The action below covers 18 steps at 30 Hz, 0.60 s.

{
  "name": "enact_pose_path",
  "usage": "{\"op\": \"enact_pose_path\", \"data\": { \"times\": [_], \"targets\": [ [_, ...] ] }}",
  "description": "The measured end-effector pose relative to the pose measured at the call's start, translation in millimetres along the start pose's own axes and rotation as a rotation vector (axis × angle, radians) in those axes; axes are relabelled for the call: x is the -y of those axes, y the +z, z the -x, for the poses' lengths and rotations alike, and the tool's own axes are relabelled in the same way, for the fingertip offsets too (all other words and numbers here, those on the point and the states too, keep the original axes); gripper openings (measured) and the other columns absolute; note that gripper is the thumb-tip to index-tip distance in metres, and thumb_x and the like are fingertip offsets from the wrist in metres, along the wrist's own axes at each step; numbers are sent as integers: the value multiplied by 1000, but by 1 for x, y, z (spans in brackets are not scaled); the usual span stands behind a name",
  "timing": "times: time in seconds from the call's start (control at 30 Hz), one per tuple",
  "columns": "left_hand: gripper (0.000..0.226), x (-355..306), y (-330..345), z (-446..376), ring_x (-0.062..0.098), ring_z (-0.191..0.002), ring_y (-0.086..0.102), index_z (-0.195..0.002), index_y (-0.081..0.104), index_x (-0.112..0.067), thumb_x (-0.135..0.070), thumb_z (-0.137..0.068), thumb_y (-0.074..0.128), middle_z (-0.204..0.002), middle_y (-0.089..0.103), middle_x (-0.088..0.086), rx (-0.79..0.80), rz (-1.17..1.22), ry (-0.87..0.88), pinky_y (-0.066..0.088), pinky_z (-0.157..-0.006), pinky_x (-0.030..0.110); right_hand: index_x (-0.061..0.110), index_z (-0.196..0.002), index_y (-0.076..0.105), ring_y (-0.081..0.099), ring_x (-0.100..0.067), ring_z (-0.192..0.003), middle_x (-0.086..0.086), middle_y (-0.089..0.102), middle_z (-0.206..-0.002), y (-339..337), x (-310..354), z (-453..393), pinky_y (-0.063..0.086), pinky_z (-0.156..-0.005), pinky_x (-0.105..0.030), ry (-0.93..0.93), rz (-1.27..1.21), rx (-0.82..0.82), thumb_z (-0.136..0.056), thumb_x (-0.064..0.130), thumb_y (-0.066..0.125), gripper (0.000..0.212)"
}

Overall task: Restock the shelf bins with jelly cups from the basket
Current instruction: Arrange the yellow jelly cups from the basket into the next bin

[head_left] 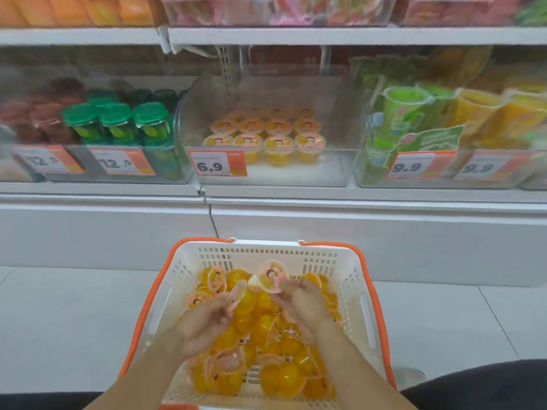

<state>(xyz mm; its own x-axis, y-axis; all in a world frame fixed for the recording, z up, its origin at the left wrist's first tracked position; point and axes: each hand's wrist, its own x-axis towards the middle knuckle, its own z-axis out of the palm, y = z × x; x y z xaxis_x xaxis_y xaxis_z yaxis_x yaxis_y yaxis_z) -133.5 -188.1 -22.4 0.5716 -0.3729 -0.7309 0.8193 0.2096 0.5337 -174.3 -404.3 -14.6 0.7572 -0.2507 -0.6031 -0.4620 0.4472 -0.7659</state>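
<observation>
A white basket with orange handles (368, 303) sits on the floor in front of me, full of several yellow jelly cups with pink lids. My left hand (204, 324) grips one jelly cup (244, 297) by its lid rim. My right hand (302, 300) pinches another jelly cup (272, 275), its pink lid turned toward me. On the shelf above, a clear bin (266, 173) with a 6.9 price tag (217, 163) holds several matching cups in rows at its back.
Green-lidded jars (118, 122) fill the bin to the left, with 12.0 tags. Green and yellow cup packs (444, 113) fill the bins to the right, tagged 9.9. A white shelf base (296, 229) runs behind the basket. My dark-clad knees flank the basket.
</observation>
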Motion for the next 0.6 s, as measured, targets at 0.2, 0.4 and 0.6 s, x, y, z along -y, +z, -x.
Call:
{"op": "enact_pose_path", "data": {
  "times": [0.2,0.4,0.6],
  "targets": [
    [27,-14,65,21,13,-47,43,-108,72,-8,-23,-91,58,-74,59,8,168,176,148,26,-39,23,-4,-121,53,73,-32,-90,-23,73,-102,20,33,24,58,-86,-43,-49,-232,199,-82,-1,71,43],
    [23,-35,115,46,28,-72,65,-88,76,-4,-18,-90,57,-86,70,20,193,286,159,54,-75,44,-1,-116,60,69,-33,-86,-24,72,-103,28,77,48,55,-79,-40,-203,-121,286,-78,1,72,40],
    [67,-105,117,89,32,-70,65,-118,66,-3,-61,-95,41,-95,68,19,215,-396,182,54,-55,35,0,-118,51,73,-37,-90,-20,74,-102,37,121,71,58,-88,-41,-341,15,303,-77,7,82,51]
  ]
}}
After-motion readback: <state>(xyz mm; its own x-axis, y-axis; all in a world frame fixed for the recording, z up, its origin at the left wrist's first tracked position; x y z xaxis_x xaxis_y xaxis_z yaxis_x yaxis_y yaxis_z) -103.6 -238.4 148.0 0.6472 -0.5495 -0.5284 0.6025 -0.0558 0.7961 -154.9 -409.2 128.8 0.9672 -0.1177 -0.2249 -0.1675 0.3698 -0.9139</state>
